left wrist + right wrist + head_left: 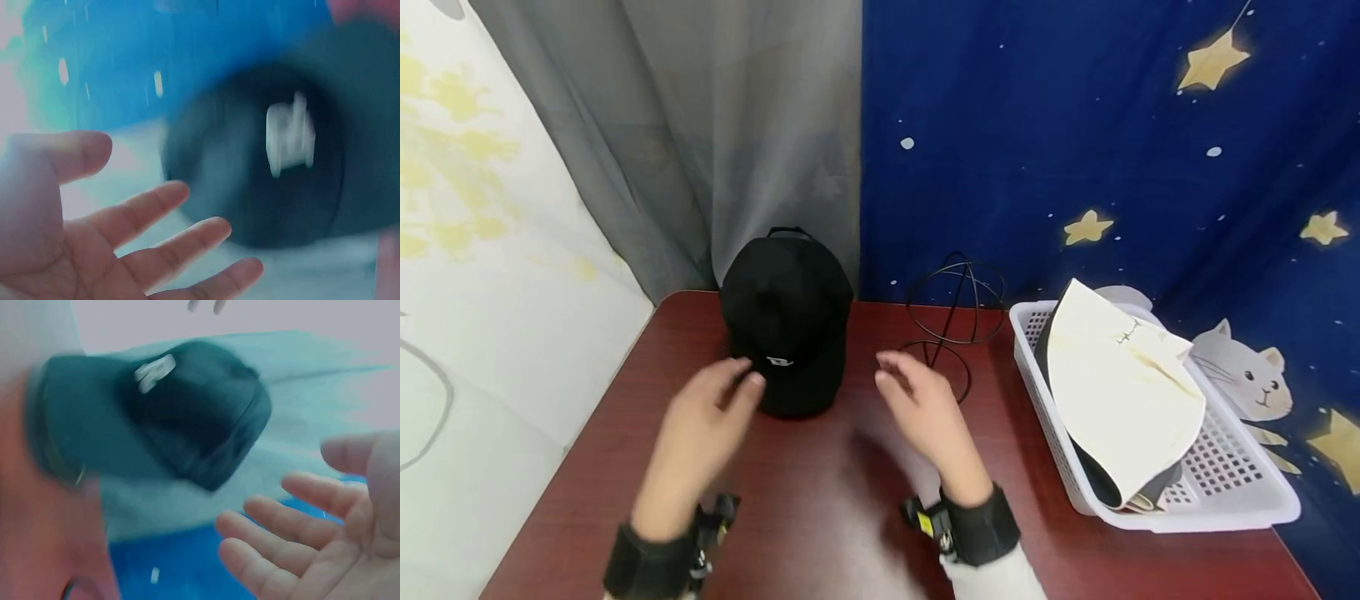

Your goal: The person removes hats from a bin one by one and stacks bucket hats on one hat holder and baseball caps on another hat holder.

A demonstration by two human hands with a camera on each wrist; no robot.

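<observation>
Item: black cap (786, 321), brim toward me, between my hands on the counter (820, 517). Left hand (700, 425) nearer, right hand (925, 408) apart; both spread, empty.

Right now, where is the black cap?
In the head view, the black cap sits at the back left of the table, just ahead of the left hand, with the wire stand to its right.

From head height we look forward and down over the counter (820, 517); our two wrist cameras sit close behind each palm, facing inward, blurred, and all three views share the black cap (787, 321)
</observation>
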